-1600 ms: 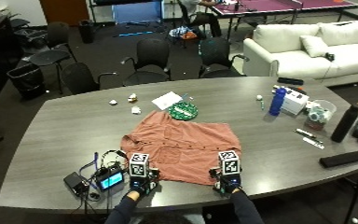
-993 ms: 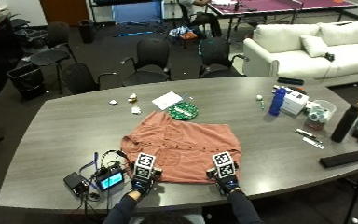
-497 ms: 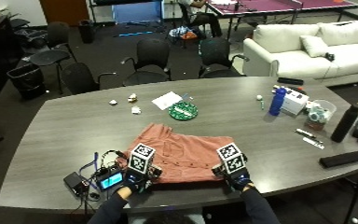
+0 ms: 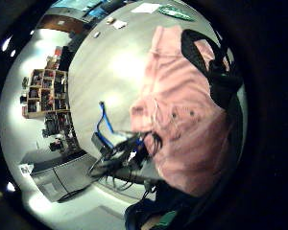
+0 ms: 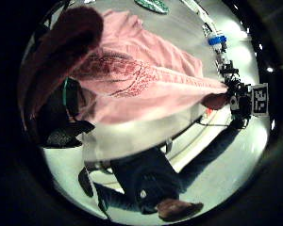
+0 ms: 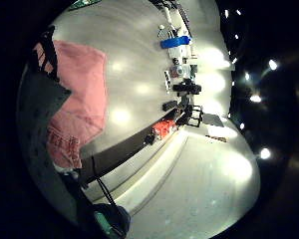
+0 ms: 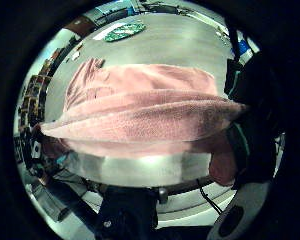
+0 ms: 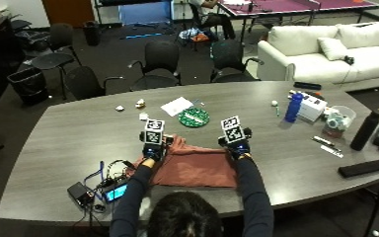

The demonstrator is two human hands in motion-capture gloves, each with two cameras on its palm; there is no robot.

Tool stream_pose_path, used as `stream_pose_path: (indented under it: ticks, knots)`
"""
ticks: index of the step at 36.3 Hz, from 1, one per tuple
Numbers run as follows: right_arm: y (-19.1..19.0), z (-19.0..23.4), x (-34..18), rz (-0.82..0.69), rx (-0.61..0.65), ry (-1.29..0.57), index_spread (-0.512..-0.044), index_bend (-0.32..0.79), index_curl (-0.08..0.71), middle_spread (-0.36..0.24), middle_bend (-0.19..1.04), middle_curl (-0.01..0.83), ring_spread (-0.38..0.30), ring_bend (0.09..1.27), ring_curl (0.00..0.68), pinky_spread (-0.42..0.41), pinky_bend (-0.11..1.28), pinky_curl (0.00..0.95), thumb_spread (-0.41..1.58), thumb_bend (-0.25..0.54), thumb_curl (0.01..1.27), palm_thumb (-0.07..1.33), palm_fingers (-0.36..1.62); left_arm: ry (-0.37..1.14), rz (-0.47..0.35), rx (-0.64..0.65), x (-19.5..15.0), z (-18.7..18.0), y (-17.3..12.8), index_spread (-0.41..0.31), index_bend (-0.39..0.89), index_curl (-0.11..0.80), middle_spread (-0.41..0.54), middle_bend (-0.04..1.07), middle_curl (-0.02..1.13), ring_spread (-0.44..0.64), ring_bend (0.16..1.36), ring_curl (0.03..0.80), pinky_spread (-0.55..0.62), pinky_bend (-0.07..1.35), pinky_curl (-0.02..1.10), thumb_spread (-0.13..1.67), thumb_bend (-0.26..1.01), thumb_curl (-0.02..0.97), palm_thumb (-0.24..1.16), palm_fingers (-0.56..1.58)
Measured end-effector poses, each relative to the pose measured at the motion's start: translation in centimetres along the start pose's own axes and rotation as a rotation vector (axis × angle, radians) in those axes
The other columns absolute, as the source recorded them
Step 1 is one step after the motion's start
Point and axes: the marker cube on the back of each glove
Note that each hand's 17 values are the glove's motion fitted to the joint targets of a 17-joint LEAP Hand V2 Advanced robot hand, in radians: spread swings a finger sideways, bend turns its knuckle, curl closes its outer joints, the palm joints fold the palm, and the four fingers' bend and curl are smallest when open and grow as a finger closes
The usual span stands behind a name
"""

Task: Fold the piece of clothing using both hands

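Observation:
A salmon-pink garment [image 8: 193,170] lies on the grey table [image 8: 78,133] in front of the person, doubled over on itself. My left hand [image 8: 153,150] grips its far left corner. My right hand [image 8: 237,148] grips the far right corner. In the left thumb side palm view the cloth edge [image 5: 146,89] stretches between the two hands, a little above the tabletop. The right thumb side palm view shows the same raised fold of the garment [image 7: 140,115]. The garment [image 4: 182,120] fills the space under the left palm, and part of the garment [image 6: 79,84] shows beside the right.
A tangle of cables with a small device [image 8: 104,185] lies just left of the garment. Beyond it sit a round green object [image 8: 193,117] and a white paper [image 8: 176,106]. A blue bottle [image 8: 294,107], a white box [image 8: 314,103] and a black bottle [image 8: 363,131] stand at the right.
Both hands lifted the garment's near hem and carried it away from the person to the far edge. The garment now lies folded in half.

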Motion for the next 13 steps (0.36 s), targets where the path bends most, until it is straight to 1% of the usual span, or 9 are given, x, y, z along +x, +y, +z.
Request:
stream_pose_path:
  ticks: [2, 4, 7, 9, 10, 11, 12, 13]
  knots:
    - [-1.0, 0.7, -0.8, -0.004, -0.022, -0.016, -0.269, 0.18, 0.429, -0.226, 0.35, 0.490, -0.244, 0.60, 0.461, -0.347, 0.57, 0.384, 1.29, 0.319, 0.24, 0.92, 1.24, -0.031, -0.040, 0.038, 0.4, 1.0, -1.0, -0.243, 0.17, 0.384, -0.293, 0.47, 0.51, -0.32, 0.46, 0.412, -0.31, 0.39, 0.40, 1.14, 0.15, 0.414, 0.76, 1.14]
    - [-3.0, 2.2, -1.7, 0.012, -0.018, -0.020, -0.269, 0.18, 0.432, -0.226, 0.35, 0.495, -0.244, 0.60, 0.463, -0.343, 0.56, 0.384, 1.29, 0.318, 0.25, 0.93, 1.24, -0.078, -0.099, 0.106, 0.8, 2.9, -3.3, -0.243, 0.18, 0.389, -0.291, 0.47, 0.51, -0.31, 0.44, 0.408, -0.30, 0.38, 0.40, 1.14, 0.14, 0.421, 0.76, 1.12]
    - [-6.1, 4.4, -2.6, 0.084, 0.042, 0.000, -0.270, 0.17, 0.436, -0.227, 0.35, 0.500, -0.242, 0.60, 0.465, -0.338, 0.54, 0.385, 1.29, 0.312, 0.25, 0.94, 1.23, -0.179, -0.215, 0.250, 0.8, 5.6, -7.0, -0.242, 0.17, 0.394, -0.290, 0.47, 0.52, -0.31, 0.42, 0.409, -0.30, 0.36, 0.40, 1.14, 0.12, 0.430, 0.77, 1.12]
    - [-7.1, 5.5, -2.8, 0.136, 0.078, 0.029, -0.270, 0.17, 0.435, -0.227, 0.35, 0.504, -0.239, 0.60, 0.467, -0.337, 0.54, 0.387, 1.29, 0.311, 0.25, 0.95, 1.22, -0.224, -0.254, 0.326, 0.8, 7.0, -8.7, -0.241, 0.16, 0.396, -0.289, 0.46, 0.52, -0.31, 0.41, 0.407, -0.30, 0.35, 0.40, 1.12, 0.10, 0.431, 0.75, 1.12]
    - [-7.4, 5.9, -2.8, 0.157, 0.093, 0.046, -0.270, 0.17, 0.436, -0.228, 0.35, 0.506, -0.239, 0.60, 0.468, -0.335, 0.53, 0.385, 1.30, 0.310, 0.25, 0.95, 1.22, -0.234, -0.266, 0.336, 0.9, 7.6, -9.1, -0.233, 0.13, 0.387, -0.285, 0.43, 0.51, -0.30, 0.41, 0.407, -0.29, 0.36, 0.40, 1.13, 0.07, 0.415, 0.71, 1.08]
    - [-7.5, 6.1, -2.8, 0.176, 0.110, 0.064, -0.268, 0.16, 0.434, -0.227, 0.34, 0.506, -0.239, 0.60, 0.468, -0.331, 0.54, 0.388, 1.30, 0.311, 0.26, 0.96, 1.21, -0.238, -0.276, 0.332, 1.0, 8.1, -9.3, -0.218, 0.07, 0.367, -0.272, 0.36, 0.49, -0.29, 0.43, 0.413, -0.29, 0.40, 0.42, 1.13, 0.02, 0.390, 0.64, 0.98]
    - [-7.6, 6.3, -2.7, 0.191, 0.123, 0.080, -0.267, 0.16, 0.434, -0.227, 0.34, 0.507, -0.239, 0.59, 0.469, -0.330, 0.54, 0.389, 1.30, 0.309, 0.26, 0.96, 1.22, -0.240, -0.282, 0.324, 1.0, 8.5, -9.4, -0.214, 0.08, 0.364, -0.268, 0.36, 0.50, -0.29, 0.43, 0.419, -0.29, 0.40, 0.42, 1.13, 0.01, 0.387, 0.63, 0.98]
    - [-7.6, 6.3, -2.6, 0.200, 0.131, 0.090, -0.264, 0.13, 0.425, -0.227, 0.35, 0.511, -0.238, 0.59, 0.469, -0.330, 0.54, 0.391, 1.29, 0.300, 0.26, 0.95, 1.19, -0.240, -0.286, 0.319, 1.0, 8.7, -9.4, -0.200, 0.04, 0.348, -0.257, 0.33, 0.50, -0.27, 0.44, 0.421, -0.28, 0.42, 0.43, 1.11, -0.03, 0.374, 0.58, 0.91]
